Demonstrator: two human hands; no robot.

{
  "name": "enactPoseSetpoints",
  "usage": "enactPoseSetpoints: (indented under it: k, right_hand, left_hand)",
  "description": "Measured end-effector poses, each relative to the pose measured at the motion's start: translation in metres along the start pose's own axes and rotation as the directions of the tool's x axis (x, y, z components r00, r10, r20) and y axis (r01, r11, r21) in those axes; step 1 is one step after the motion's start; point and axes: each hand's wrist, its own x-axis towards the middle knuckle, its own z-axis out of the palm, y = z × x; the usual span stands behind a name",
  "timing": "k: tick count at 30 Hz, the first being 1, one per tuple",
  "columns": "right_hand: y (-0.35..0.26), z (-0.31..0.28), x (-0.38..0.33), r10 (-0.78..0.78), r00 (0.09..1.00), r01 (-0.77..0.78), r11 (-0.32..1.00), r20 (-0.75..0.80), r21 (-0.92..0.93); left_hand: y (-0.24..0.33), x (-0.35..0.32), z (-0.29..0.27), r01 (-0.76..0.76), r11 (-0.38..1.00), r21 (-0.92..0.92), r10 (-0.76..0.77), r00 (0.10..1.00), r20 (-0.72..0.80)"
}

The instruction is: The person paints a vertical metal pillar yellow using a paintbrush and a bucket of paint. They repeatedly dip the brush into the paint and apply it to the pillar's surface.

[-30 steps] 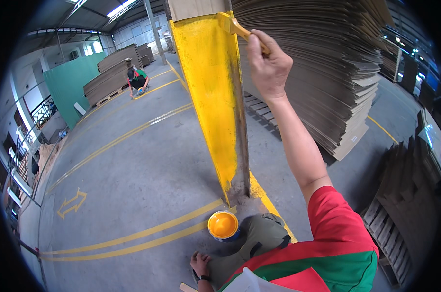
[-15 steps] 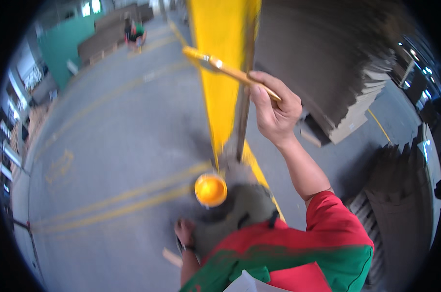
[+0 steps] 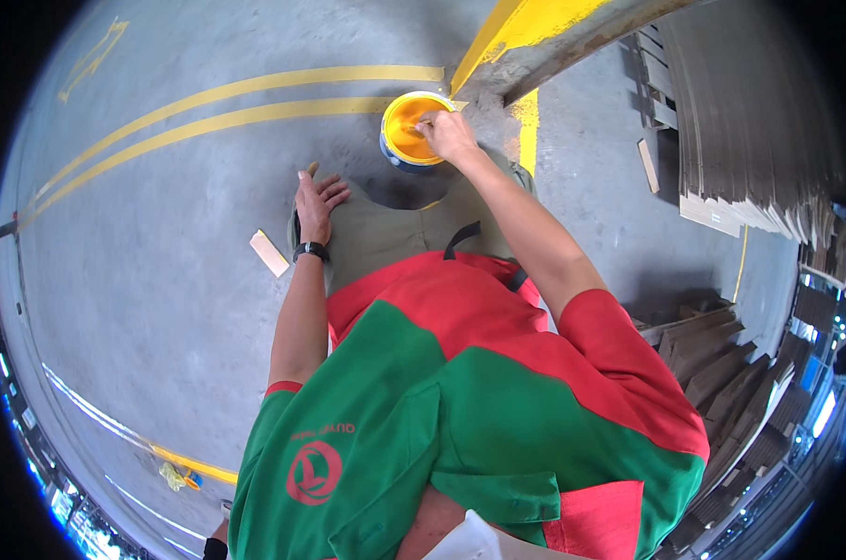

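Note:
My right hand reaches over the paint bucket with its fingers closed on a paintbrush. Little of the brush shows; its bristle end is down in the bucket and hard to make out. Orange-yellow paint fills the bucket's inside, and yellow smears its rim. On the floor, the bucket stands just in front of my knees, by the foot of a yellow-painted post. My left hand rests on my left knee, fingers apart and holding nothing.
Two yellow lines run along the grey floor toward the bucket. Right of the post stands a large stack of brown sheets, with more sheets lower right. A small wooden piece lies left of my left wrist.
My right hand has come down from the post's face to the bucket, bringing the paintbrush with it. The view has tilted down toward my body. My left hand stays at my knee.

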Motion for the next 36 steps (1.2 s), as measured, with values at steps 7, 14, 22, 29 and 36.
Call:
enactPoseSetpoints:
  k: [7, 14, 22, 29, 36]
  right_hand:
    - [0.010, -0.015, -0.002, 0.054, 0.998, -0.050, 0.989, -0.027, 0.141]
    - [0.027, -0.025, -0.044, 0.298, 0.951, -0.272, 0.695, 0.079, 0.665]
    - [0.054, -0.035, -0.076, 0.232, 0.972, -0.119, 0.354, 0.036, 0.928]
    - [0.081, -0.146, -0.091, 0.200, 0.856, 0.254, 0.641, -0.478, 0.724]
    - [0.074, -0.251, -0.036, -0.205, 0.632, 0.509, 0.837, -0.747, 0.201]
  left_hand:
    - [-0.001, 0.002, 0.000, -0.008, 0.999, 0.040, 0.009, 1.000, -0.003]
    - [-0.003, 0.005, 0.000, -0.022, 0.997, 0.074, 0.022, 1.000, 0.001]
    - [-0.006, 0.001, 0.000, -0.034, 0.992, 0.122, 0.033, 0.999, 0.008]
    - [-0.007, 0.004, 0.002, -0.042, 0.985, 0.169, 0.042, 0.999, 0.005]
    - [-0.007, 0.003, 0.006, -0.056, 0.970, 0.236, 0.054, 0.998, 0.015]
